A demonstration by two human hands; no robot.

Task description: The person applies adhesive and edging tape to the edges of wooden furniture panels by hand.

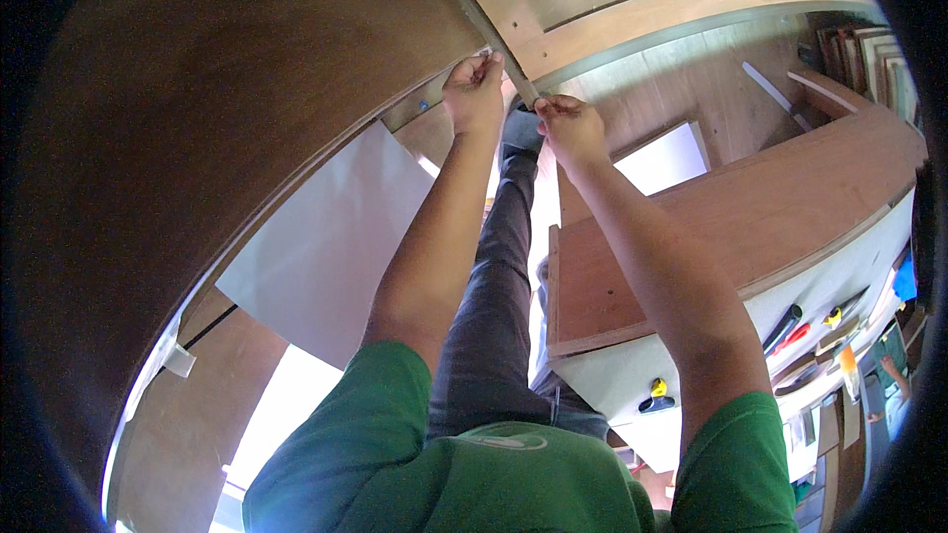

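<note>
Both my arms reach up and forward to a narrow grey-brown strip (474,12) that runs along the edge of a large dark brown wooden panel (227,89). My right hand (573,126) is closed, with thumb and fingers pinching the near end of the strip. Just left of it, my left hand (473,94) is closed in a pinch at the panel's corner, touching or almost touching the strip. Something small and pale shows at its fingertips, too small to name. A light wooden board (681,2) lies beyond the strip.
A brown wooden box-like piece (681,237) stands at right. On a pale surface beside it lie a yellow-and-black-handled tool (657,396), a red-handled tool (793,339) and an orange-capped bottle (849,372). A white sheet (326,237) is below the panel. Another person (894,380) is at far right.
</note>
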